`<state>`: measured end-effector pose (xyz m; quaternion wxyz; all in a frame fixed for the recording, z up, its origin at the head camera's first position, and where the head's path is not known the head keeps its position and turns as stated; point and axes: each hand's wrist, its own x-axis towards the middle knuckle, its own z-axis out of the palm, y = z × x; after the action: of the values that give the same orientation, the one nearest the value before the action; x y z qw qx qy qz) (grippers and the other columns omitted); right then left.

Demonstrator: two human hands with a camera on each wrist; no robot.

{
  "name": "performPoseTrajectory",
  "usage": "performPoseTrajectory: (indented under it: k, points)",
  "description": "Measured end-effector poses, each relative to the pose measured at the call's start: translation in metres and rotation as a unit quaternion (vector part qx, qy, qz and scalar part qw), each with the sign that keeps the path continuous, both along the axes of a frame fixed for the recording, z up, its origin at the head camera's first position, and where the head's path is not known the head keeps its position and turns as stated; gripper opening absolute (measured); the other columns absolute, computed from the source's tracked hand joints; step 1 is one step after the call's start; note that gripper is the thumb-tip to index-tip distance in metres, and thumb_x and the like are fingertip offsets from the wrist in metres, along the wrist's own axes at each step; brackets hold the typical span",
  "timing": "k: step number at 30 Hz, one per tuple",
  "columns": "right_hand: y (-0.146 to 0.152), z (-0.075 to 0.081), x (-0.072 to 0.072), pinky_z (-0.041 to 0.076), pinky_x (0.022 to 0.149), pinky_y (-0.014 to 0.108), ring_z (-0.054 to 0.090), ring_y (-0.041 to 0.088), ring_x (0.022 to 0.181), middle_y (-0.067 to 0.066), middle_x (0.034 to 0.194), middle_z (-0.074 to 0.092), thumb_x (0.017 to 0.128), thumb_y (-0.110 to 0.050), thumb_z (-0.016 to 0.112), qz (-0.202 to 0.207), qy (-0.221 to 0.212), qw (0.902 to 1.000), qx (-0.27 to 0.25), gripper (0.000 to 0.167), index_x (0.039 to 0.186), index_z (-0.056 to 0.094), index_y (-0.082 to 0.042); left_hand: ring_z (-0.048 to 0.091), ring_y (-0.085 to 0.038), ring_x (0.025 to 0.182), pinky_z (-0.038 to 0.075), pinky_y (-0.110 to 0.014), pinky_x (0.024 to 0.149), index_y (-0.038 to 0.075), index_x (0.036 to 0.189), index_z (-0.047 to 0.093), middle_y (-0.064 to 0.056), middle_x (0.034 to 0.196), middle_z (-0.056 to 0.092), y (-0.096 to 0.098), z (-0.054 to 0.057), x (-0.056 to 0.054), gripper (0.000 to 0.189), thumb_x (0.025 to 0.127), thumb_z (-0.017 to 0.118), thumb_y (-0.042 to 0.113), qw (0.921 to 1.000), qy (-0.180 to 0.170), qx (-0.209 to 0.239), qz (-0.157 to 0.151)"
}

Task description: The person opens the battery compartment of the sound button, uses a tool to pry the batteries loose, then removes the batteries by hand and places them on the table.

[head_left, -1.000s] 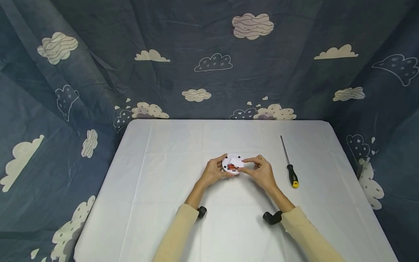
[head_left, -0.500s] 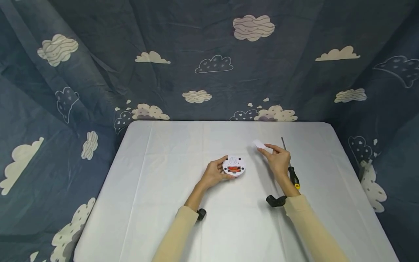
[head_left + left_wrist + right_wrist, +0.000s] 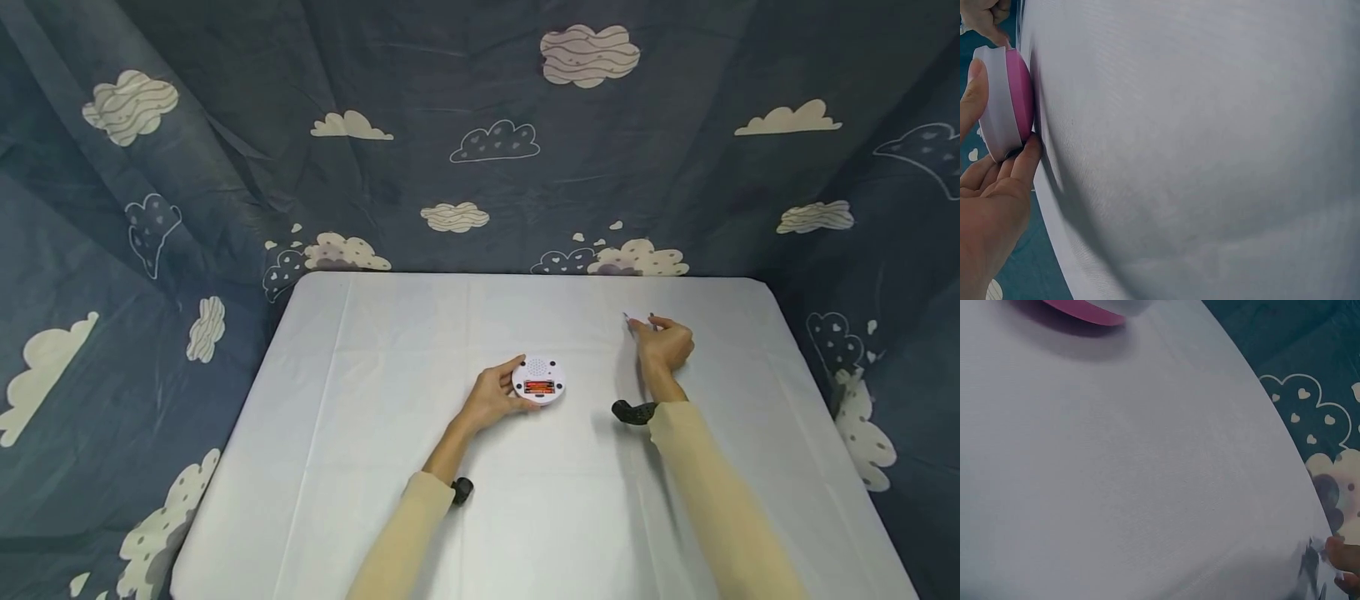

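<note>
A dark blue backdrop (image 3: 300,183) printed with pale clouds hangs behind and beside the white desk (image 3: 390,333); over the desk reach two cream sleeves (image 3: 720,500); the right-hand grip (image 3: 666,343) is over the far right part of the desk, its fingers curled, thumb and finger seeming to pinch a small thing; the left-hand grip (image 3: 491,396) has thumb and fingers round the edge of a round device (image 3: 538,374), near the middle of the desk; the device is white on top, its pink underside (image 3: 1021,94) turned toward the desk; by its shadow it seems held just above the surface, though contact cannot be ruled out; from the right-hand grip it lies to the left and closer to the person, well apart; the left-hand grip is the nearer, being in touch with it; round, the device has no long axis, but its exposed orange-red batteries (image 3: 539,387) lie with their length left to right, on the half closer to the person, speaker holes (image 3: 536,367) beyond them; the pale piece (image 3: 626,316) at the right thumb's tip shows only as a sliver, its outline too faint to tell; no brand, label or writing can be read, any print on the batteries being too small.
</note>
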<state>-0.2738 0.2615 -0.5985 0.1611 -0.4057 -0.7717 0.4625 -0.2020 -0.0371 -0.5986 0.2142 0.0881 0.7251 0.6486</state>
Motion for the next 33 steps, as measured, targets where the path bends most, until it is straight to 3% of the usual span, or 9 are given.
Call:
performPoseTrajectory:
  k: [8, 17, 24, 28, 30, 33]
  points:
    - [0.008, 0.004, 0.000, 0.048, 0.112, 0.055, 0.061, 0.038, 0.130, 0.017, 0.136, 0.069, 0.087, -0.021, 0.084, -0.006, -0.037, 0.9991, 0.021, 0.038, 0.119, 0.077, -0.003, 0.048, -0.032, 0.147, 0.050, -0.027, 0.115, 0.003, 0.159, 0.037, -0.019, 0.163, 0.040, 0.004, 0.001, 0.001, 0.094, 0.078, 0.085, -0.008, 1.0000, -0.001, 0.005, -0.005]
    - [0.007, 0.012, 0.006, 0.043, 0.122, 0.051, 0.056, 0.035, 0.139, 0.015, 0.144, 0.064, 0.090, -0.024, 0.081, 0.005, -0.025, 0.9996, -0.008, 0.044, 0.128, 0.072, -0.006, 0.049, -0.029, 0.147, 0.050, -0.026, 0.115, 0.005, 0.159, 0.036, -0.017, 0.163, 0.042, 0.003, 0.004, 0.001, 0.098, 0.077, 0.088, -0.003, 0.9999, 0.006, -0.010, -0.006]
    - [0.003, 0.023, 0.029, 0.038, 0.125, 0.049, 0.052, 0.032, 0.142, 0.014, 0.145, 0.063, 0.090, -0.028, 0.082, 0.006, 0.001, 0.9987, -0.050, 0.045, 0.130, 0.072, -0.008, 0.049, -0.030, 0.146, 0.050, -0.026, 0.115, 0.004, 0.159, 0.036, -0.018, 0.163, 0.042, 0.000, 0.002, 0.000, 0.097, 0.077, 0.088, -0.002, 0.9999, 0.007, -0.012, -0.002]
    - [0.009, 0.027, 0.056, 0.047, 0.111, 0.040, 0.060, 0.018, 0.115, 0.008, 0.124, 0.072, 0.087, -0.032, 0.084, 0.000, 0.014, 0.9984, -0.055, 0.046, 0.128, 0.074, -0.012, 0.048, -0.032, 0.147, 0.051, -0.026, 0.115, 0.002, 0.159, 0.036, -0.020, 0.163, 0.040, 0.000, 0.000, 0.000, 0.097, 0.077, 0.086, -0.007, 1.0000, 0.008, -0.002, -0.003]
    - [0.015, 0.025, 0.071, 0.053, 0.087, 0.031, 0.057, 0.011, 0.088, 0.003, 0.097, 0.071, 0.086, -0.033, 0.086, -0.002, 0.024, 0.9985, -0.048, 0.046, 0.126, 0.076, -0.012, 0.048, -0.033, 0.147, 0.051, -0.026, 0.114, 0.002, 0.159, 0.036, -0.020, 0.163, 0.040, 0.000, -0.001, 0.000, 0.097, 0.077, 0.086, -0.007, 0.9999, 0.010, -0.002, -0.006]
    - [0.022, 0.023, 0.092, 0.044, 0.053, 0.020, 0.046, 0.003, 0.061, -0.006, 0.070, 0.061, 0.085, -0.032, 0.087, 0.004, 0.043, 0.9984, -0.037, 0.045, 0.124, 0.077, -0.010, 0.048, -0.031, 0.147, 0.050, -0.025, 0.114, 0.002, 0.159, 0.036, -0.019, 0.164, 0.040, 0.000, 0.000, 0.000, 0.097, 0.077, 0.086, -0.006, 0.9999, 0.013, -0.007, -0.007]
